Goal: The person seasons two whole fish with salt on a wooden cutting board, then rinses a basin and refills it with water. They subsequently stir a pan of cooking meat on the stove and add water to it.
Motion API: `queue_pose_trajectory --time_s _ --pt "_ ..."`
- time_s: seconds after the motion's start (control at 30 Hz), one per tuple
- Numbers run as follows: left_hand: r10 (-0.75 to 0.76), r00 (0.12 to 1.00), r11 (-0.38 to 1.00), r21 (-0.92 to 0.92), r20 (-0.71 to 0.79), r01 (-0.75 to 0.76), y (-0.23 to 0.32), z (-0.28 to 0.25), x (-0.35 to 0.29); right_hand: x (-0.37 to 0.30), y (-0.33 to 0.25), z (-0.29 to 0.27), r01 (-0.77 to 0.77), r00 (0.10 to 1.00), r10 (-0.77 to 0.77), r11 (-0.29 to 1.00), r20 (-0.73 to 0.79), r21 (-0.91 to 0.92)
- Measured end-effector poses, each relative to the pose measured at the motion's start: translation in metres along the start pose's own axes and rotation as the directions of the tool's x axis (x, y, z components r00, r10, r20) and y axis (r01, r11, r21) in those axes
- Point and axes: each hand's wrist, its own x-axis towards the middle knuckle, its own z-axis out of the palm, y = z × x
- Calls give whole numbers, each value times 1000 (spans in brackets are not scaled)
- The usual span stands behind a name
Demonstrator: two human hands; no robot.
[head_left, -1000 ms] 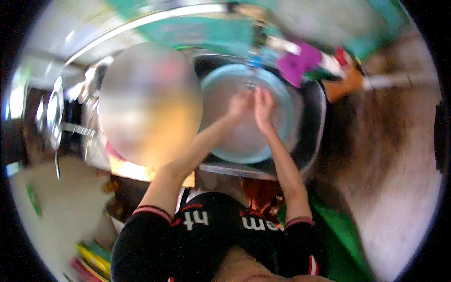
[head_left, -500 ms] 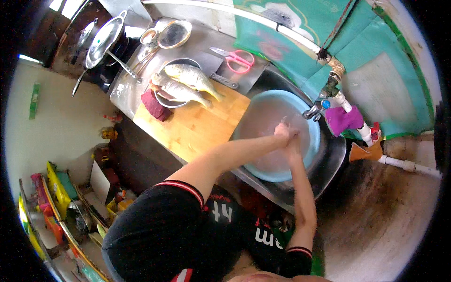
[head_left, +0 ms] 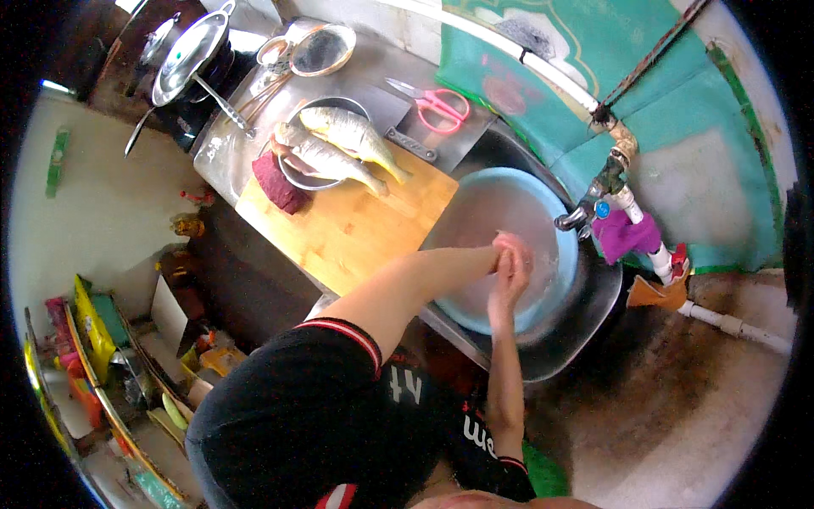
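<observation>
My left hand [head_left: 510, 243] and my right hand [head_left: 509, 276] meet over the middle of a light blue basin [head_left: 566, 246] of cloudy water. The fingers of my right hand are closed against my left hand. My left fingers are partly hidden and blurred, and whether anything lies between the hands does not show. The basin stands in a dark metal sink [head_left: 599, 307]. Left of it is a wooden cutting board [head_left: 356, 233]. Two whole fish [head_left: 346, 131] rest across a metal bowl [head_left: 298, 178] on the board, their tails over its rim. A dark red bundle [head_left: 278, 183] touches the bowl.
Pink-handled scissors [head_left: 443, 110] and a cleaver [head_left: 410, 144] lie behind the board. A tap [head_left: 574, 219] reaches over the basin's far right rim, near a purple cloth [head_left: 626, 235]. Farther left are a strainer [head_left: 323, 49] and a pan [head_left: 191, 58]. Shelves [head_left: 127, 407] stand at lower left.
My right forearm has swung left, and my right hand now comes up against my left from below. Both hands stay together over the basin. The view has shifted slightly.
</observation>
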Motion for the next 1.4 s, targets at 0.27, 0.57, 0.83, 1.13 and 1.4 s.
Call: queue_pose_trajectory --time_s 0.27,0.57,0.83,1.13,1.4 --pt "446 519 -173 639 729 -749 1 -4 -20 37 121 -40 -7 833 51 997 551 -82" --pt "651 509 -69 712 563 -699 -11 -73 -103 15 129 -34 230 784 272 708 558 -668" --pt "756 638 343 743 144 -575 -43 -149 -144 93 98 -155 740 601 111 296 791 -604" --pt "765 641 481 718 -65 -503 -41 -137 -144 -89 28 -111 426 640 278 648 717 -631" --pt "615 788 643 599 -33 -477 -35 -141 -153 -64 -27 58 -412 637 478 874 605 -257"
